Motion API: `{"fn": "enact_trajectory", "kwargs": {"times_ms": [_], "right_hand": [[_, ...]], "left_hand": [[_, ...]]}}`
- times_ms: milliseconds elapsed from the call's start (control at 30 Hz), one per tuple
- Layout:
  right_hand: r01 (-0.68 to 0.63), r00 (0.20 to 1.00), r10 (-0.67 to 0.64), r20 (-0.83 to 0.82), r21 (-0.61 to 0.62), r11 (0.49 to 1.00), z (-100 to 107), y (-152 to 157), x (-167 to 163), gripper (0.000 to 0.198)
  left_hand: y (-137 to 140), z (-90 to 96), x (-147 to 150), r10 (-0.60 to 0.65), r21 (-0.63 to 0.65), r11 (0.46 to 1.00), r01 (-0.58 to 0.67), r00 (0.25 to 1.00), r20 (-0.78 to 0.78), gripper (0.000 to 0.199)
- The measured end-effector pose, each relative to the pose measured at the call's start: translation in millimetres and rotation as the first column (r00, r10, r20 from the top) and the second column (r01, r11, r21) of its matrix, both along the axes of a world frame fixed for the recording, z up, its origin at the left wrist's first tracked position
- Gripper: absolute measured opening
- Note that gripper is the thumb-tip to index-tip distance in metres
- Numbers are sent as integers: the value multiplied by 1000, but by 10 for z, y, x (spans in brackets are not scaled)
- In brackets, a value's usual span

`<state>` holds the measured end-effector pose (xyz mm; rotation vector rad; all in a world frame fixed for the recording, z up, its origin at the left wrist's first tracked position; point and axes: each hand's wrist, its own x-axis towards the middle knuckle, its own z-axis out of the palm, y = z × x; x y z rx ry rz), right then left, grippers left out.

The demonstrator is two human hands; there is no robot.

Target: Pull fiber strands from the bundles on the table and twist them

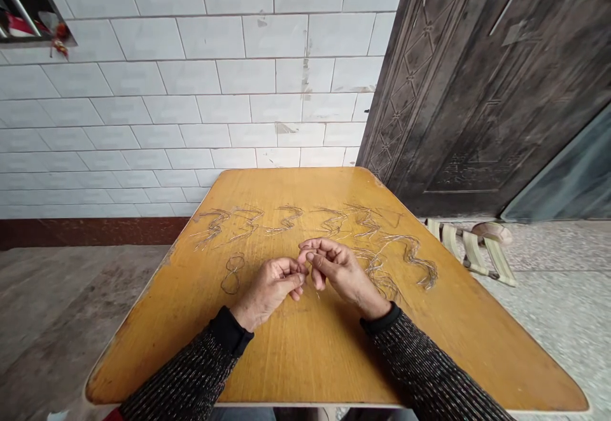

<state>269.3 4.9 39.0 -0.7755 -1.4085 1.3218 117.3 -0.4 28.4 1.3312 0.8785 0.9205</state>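
Note:
Above the middle of the table, my left hand [277, 286] and my right hand [340, 273] meet with their fingertips close together. Both are closed in a pinch, thumb against forefinger. A thin wire runs between them, and its fine end hangs just under my right fingers; most of it is hidden by the fingers. Left of my left hand lies a thin wire bent into a figure eight [231, 274]. A loose tangle of wires [382, 275] is beside my right wrist, joined by a thicker wavy bundle [420, 265] farther right.
Several wavy bunches of wire, such as one [289, 219], lie in a row across the far half of the yellow wooden table [305, 370]. Behind stands a white tiled wall [214, 77]. At the right are a dark carved door [453, 103] and a strapped, folded seat [472, 249] on the floor.

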Motion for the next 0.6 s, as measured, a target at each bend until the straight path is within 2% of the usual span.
{"fn": "enact_trajectory", "kwargs": {"times_ms": [67,133,233,300,433,600], "right_hand": [[59,996,-61,71,24,998,-24,30,42,34],[118,972,-134,195,92,989,-70,50,70,31],[53,933,-104,343,155,987,-145,49,49,20],[-6,934,-34,356,112,994,-175,33,6,20],[-4,948,2,319,5,1000,-186,13,-47,22],[-23,946,54,318,-99,995,-188,26,-19,26]], "left_hand": [[27,-34,-20,74,-21,997,-74,997,16,22],[49,-59,-32,140,-31,990,-139,989,37,23],[57,-65,-24,200,-41,979,-198,978,62,26],[49,-55,-12,216,-48,976,-213,974,72,29],[39,-25,-19,194,-59,980,-192,981,28,33],[64,-7,-57,215,23,977,-213,973,-89,30]]}}
